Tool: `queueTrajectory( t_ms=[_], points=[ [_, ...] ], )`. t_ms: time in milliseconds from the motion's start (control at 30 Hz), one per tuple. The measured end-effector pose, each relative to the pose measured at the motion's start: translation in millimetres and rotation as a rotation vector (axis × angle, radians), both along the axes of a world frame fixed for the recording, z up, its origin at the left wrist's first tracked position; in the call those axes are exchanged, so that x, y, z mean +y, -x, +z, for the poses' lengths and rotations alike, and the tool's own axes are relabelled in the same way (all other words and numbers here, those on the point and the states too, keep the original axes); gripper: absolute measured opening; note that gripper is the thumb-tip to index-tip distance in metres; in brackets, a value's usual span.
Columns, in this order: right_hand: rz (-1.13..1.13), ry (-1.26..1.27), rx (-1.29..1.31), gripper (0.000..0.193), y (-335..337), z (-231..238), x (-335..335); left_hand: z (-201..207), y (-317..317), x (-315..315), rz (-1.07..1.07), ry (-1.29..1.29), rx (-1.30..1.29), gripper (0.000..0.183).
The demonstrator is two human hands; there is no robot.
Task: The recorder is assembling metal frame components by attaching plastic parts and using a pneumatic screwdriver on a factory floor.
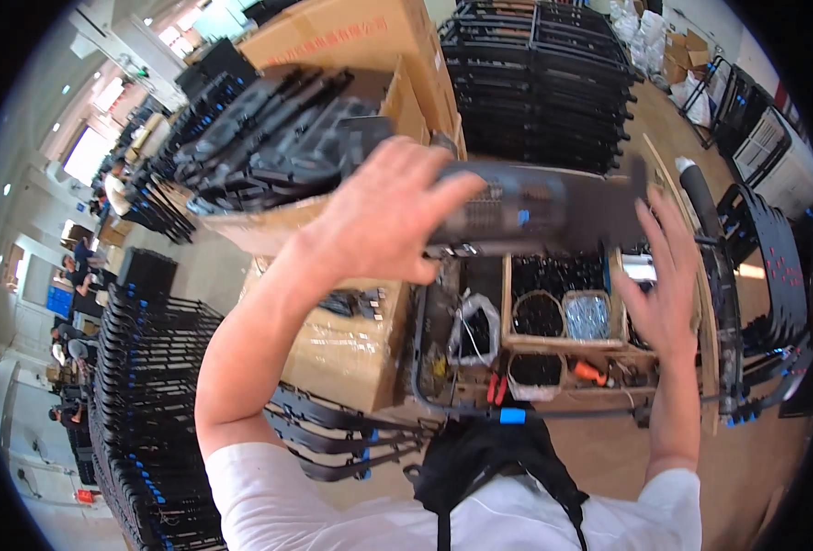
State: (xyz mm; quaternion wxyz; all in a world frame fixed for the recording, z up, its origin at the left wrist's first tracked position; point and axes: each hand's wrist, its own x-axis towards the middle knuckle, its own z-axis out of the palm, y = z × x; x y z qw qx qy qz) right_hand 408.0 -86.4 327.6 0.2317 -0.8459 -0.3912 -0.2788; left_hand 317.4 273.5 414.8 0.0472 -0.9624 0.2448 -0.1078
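Observation:
A long dark plastic housing (pixel 599 213) with a slotted vent area and a small blue spot is held level above the parts boxes, smeared by motion. My left hand (pixel 395 207) grips its left end, fingers over the top and thumb below. At the other end my right hand (pixel 662 280) has its fingers and thumb spread. Its fingertips are at the housing's edge; whether they touch it I cannot tell. Beneath lies a wooden tray (pixel 508 303) with small black parts (pixel 553 275) and a bag of silvery screws (pixel 587 315).
A carton (pixel 397 110) full of black plastic parts stands at far left, beside a taped box (pixel 338 354). Black frames (pixel 535 83) are stacked behind. Red-handled pliers (pixel 496 387) and an orange tool (pixel 590 372) lie near me. More frames (pixel 140 395) line the left; people work beyond.

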Motion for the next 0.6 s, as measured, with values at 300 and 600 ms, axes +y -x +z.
queueTrajectory(
  t_ms=[300,600],
  points=[
    [0.229,-0.33,1.452,0.042,31.5,-168.1,48.0,-106.6,30.5,18.5,0.116,-0.035,-0.252,0.074],
    [0.011,-0.605,1.465,0.039,132.6,-295.8,206.3,-355.6,174.5,-40.4,1.102,1.476,-0.048,0.057]
  ],
)
